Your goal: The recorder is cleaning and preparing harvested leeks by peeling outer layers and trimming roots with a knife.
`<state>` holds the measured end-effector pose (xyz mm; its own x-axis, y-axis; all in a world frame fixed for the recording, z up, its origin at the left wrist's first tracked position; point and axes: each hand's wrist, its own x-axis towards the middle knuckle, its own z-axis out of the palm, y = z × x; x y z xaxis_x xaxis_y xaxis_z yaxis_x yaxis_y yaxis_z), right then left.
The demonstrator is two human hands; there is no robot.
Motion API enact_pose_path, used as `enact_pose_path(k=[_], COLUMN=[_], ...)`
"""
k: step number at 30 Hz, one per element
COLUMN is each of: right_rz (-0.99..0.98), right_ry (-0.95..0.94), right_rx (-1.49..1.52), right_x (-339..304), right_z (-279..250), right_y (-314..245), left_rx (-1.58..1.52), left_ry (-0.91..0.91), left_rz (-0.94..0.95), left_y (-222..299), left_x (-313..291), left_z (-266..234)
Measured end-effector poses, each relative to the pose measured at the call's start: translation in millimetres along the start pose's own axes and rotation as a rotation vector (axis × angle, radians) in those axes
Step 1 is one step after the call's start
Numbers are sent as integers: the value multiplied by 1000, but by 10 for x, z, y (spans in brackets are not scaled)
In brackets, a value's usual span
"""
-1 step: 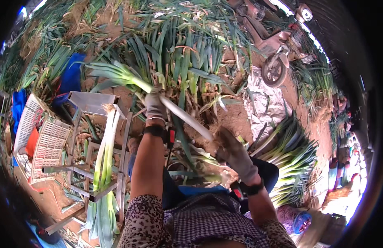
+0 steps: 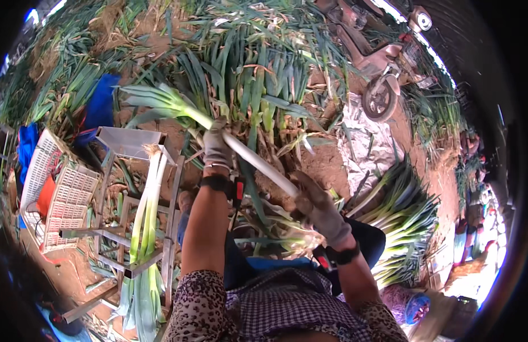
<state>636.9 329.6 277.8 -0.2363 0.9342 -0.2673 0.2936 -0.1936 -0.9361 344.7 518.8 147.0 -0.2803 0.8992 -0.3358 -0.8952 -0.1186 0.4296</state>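
A long leek (image 2: 261, 163) slants across in front of me, its green leaves toward the upper left and its white shaft running down to the right. My gloved left hand (image 2: 217, 145) is closed round the shaft just below the leaves. At the root end, my gloved right hand (image 2: 324, 214) has its thumb and fingers about the tip, loosely wrapped; the roots are mostly hidden there. Below that hand lie pale roots and peeled leaves (image 2: 301, 239). Left of me, several cleaned leeks (image 2: 147, 211) rest on a metal frame stand (image 2: 167, 228), roots at the top.
Beyond my hands stands a thick row of unpeeled leeks (image 2: 252, 74). More leeks (image 2: 406, 222) are heaped at my right beside a pale crumpled sheet (image 2: 366, 137). A white plastic crate (image 2: 70, 202) sits at far left. A vehicle's front wheel (image 2: 380, 100) is at upper right.
My right hand has shifted slightly at the root end, and its fingers look a little looser. The left hand keeps its hold on the leek.
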Motion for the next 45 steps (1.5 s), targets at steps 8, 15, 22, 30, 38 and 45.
enact_pose_path(k=[8,15,22,30,38,45], right_rz=[-484,-712,-1006,-702,-1007,-1051], right_ry=[191,686,67,649,175,153], right_rx=[-494,-708,-275,-567,-318,-156], right_x=[-120,13,1287,1558,1242,1711], right_z=[-407,-532,962,-399,1022,1207], right_y=[-406,-855,-834,-771,-1181,-1377], left_rx=[-180,-277,-788,-253,-334,-436], left_ry=[-402,-239,-536,-653,-866,-845], left_rz=[-17,-86,-395,-78,-108,-95], left_y=[583,343,-148,417,205,407], left_x=[-255,-255,-675,-598,-676,-930], left_z=[285,185,161,433,426,627])
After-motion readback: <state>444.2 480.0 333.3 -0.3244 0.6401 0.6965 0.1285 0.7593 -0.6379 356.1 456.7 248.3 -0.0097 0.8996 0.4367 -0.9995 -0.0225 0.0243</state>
